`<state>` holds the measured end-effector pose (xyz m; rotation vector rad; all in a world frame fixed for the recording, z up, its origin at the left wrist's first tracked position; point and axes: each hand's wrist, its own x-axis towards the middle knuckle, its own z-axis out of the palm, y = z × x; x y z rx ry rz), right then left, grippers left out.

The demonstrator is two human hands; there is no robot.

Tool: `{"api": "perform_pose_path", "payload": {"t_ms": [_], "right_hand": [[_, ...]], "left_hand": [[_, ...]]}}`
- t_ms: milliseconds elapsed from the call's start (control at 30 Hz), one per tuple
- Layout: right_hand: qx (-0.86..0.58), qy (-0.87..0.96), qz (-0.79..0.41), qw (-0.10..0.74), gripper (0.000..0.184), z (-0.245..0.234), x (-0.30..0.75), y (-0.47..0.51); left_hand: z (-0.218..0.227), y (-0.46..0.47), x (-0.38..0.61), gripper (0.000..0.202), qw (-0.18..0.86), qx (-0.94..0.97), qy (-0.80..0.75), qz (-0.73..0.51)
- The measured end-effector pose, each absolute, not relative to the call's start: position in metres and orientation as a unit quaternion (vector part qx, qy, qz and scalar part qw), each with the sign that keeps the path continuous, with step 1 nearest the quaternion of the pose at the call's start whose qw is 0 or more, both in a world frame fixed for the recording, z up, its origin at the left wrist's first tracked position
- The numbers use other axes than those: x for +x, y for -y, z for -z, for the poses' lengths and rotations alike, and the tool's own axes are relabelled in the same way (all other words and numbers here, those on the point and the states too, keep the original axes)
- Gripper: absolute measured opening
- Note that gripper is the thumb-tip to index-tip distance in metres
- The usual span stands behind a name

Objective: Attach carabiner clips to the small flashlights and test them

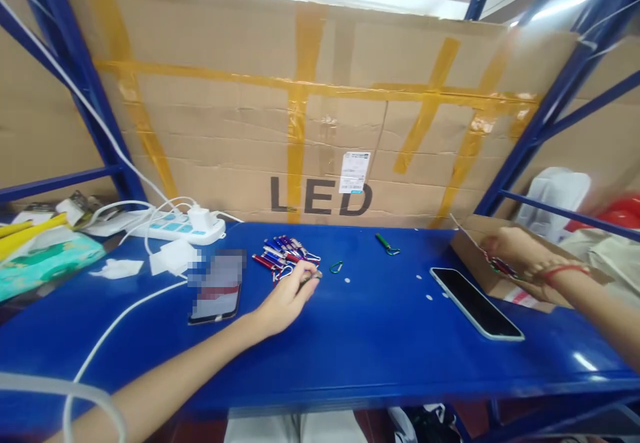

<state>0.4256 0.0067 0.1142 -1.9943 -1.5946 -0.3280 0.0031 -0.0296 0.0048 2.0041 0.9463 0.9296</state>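
Observation:
My left hand (289, 298) rests on the blue shelf (350, 343), fingers pinched round a small keychain torch at the near edge of a pile of red and blue keychain torches (283, 252). My right hand (517, 256) reaches into an open cardboard box (493, 283) at the right and is closed on a bunch of small keychain items. A red string circles that wrist. One green keychain torch (386, 244) lies alone further back, and a green carabiner (336, 267) lies beside the pile.
A phone (475, 303) lies face up near the box, another phone (216, 288) left of the pile. A white power strip (175, 228) with chargers and cables sits back left. A taped cardboard wall marked LED (320, 130) closes the back.

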Motion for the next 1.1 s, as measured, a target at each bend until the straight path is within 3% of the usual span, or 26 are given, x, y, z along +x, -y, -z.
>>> {"api": "perform_pose_path", "payload": {"t_ms": [133,200,333,433,633,767,1100], "right_hand": [[-0.741,0.617,0.039,0.261,0.014,-0.136,0.391,-0.023],[-0.704,0.652,-0.008,0.281,0.027,-0.137,0.355,-0.028],[-0.593,0.727,-0.157,0.307,0.026,-0.108,0.260,-0.031],[-0.462,0.688,-0.407,0.384,0.028,-0.076,0.200,-0.031],[-0.389,0.584,-0.588,0.401,0.044,-0.040,0.170,-0.030],[-0.373,0.572,-0.606,0.408,0.037,-0.039,0.181,-0.017],[-0.349,0.700,-0.439,0.443,0.018,-0.041,0.175,0.003]], "left_hand": [[-0.005,0.033,0.005,0.014,0.379,0.780,-0.349,-0.356],[-0.005,0.034,0.005,0.014,0.384,0.779,-0.347,-0.352],[-0.005,0.030,0.004,0.013,0.376,0.780,-0.356,-0.353],[-0.004,0.026,0.003,0.013,0.367,0.771,-0.368,-0.368],[-0.004,0.021,-0.001,0.013,0.375,0.753,-0.404,-0.360],[-0.003,0.021,-0.003,0.016,0.368,0.750,-0.418,-0.356],[-0.014,0.029,0.000,0.025,0.342,0.767,-0.407,-0.359]]}}
